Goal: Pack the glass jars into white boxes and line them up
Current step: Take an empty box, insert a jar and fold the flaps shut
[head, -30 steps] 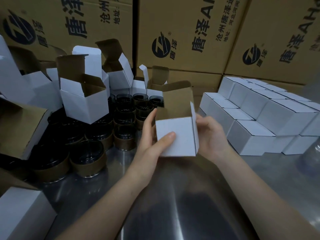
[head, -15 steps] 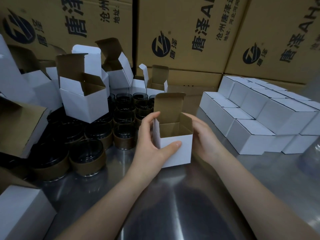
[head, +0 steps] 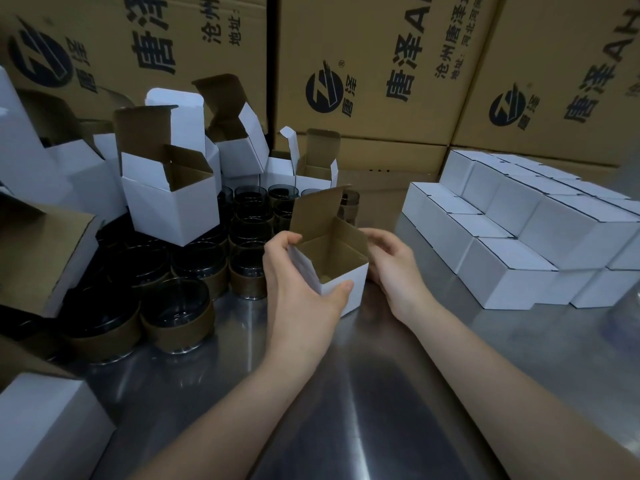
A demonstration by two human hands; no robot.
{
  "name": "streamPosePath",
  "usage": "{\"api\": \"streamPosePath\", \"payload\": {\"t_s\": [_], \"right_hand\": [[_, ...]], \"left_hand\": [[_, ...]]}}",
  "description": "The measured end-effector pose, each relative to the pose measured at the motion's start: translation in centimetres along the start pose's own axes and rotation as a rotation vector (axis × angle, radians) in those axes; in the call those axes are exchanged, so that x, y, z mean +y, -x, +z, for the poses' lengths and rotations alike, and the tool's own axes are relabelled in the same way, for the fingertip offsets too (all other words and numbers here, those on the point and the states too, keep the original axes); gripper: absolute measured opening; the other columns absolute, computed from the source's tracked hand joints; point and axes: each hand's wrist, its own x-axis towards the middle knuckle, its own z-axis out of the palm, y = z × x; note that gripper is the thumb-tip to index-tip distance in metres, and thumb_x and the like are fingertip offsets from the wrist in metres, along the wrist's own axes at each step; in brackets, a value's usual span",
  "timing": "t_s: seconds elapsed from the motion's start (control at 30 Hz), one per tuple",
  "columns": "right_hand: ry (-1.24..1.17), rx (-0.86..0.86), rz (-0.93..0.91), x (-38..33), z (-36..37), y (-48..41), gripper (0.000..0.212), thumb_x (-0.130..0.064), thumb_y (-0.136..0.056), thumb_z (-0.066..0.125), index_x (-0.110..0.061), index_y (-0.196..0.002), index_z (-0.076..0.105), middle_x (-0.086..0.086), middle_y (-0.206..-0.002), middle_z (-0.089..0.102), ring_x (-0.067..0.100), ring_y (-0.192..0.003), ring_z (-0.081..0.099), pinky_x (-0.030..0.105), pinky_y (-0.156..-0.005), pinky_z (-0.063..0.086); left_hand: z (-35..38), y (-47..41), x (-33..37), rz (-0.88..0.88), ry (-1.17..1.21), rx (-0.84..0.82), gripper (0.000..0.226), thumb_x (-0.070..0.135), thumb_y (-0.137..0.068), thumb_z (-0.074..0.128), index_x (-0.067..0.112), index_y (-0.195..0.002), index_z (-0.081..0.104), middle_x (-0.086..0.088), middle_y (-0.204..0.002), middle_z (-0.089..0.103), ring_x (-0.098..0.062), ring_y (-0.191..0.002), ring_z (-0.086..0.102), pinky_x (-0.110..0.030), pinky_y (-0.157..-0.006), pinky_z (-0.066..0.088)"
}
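A small white box (head: 353,289) with a brown inside stands upright on the steel table (head: 346,393), its lid flap up and its top open. My left hand (head: 298,289) grips its left front corner, thumb on the front face and fingers over the rim. My right hand (head: 391,261) holds its right side with curled fingers. The inside of the box looks empty. Several dark glass jars (head: 173,306) with brown paper bands stand packed together to the left. Closed white boxes (head: 512,271) are lined up in stacked rows on the right.
Several open, empty white boxes (head: 169,206) lie piled on and behind the jars at the left. Large brown printed cartons (head: 363,64) wall off the back. Another white box (head: 45,420) sits at the near left corner.
The box went from tilted in the air, bottom toward me, to upright on the table with its opening up. Both hands came down with it and stayed on its sides.
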Motion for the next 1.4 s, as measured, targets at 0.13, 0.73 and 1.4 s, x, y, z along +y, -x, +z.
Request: {"api": "streamPosePath", "payload": {"t_s": [0.13, 0.73, 1.4], "right_hand": [[0.063, 0.091, -0.082, 0.4, 0.4, -1.4, 0.024, -0.004, -0.099, 0.048, -0.012, -0.115, 0.064, 0.006, -0.101, 0.066, 0.009, -0.083, 0.065, 0.014, -0.062, 0.052], [0.845, -0.051, -0.113, -1.0, 2.3, -13.1, 0.041, -0.016, -0.098, 0.049, -0.012, -0.139, 0.047, 0.017, -0.137, 0.049, 0.035, -0.124, 0.048, 0.037, -0.1, 0.041], [0.7, 0.143, -0.271, 0.2, -0.7, -10.0, 0.025, -0.025, -0.087, 0.072, -0.014, -0.085, 0.049, -0.004, -0.079, 0.051, 0.015, -0.075, 0.048, 0.026, -0.057, 0.036]], "left_hand": [[0.3, 0.4, -0.4, 0.028, -0.051, 0.018, 0.08, 0.017, -0.073, 0.084, 0.047, -0.114, 0.023, 0.013, -0.13, 0.034, 0.012, -0.109, 0.029, 0.012, -0.08, 0.024], [0.5, 0.2, -1.0, 0.018, -0.058, -0.05, 0.088, 0.024, -0.08, 0.079, 0.068, -0.123, 0.016, 0.028, -0.15, 0.027, 0.016, -0.136, 0.021, -0.002, -0.099, 0.021], [0.0, 0.0, -0.1, -0.004, -0.024, -0.074, 0.088, 0.02, -0.077, 0.08, 0.063, -0.125, 0.02, 0.016, -0.147, 0.038, -0.004, -0.138, 0.036, -0.039, -0.113, 0.038]]}}
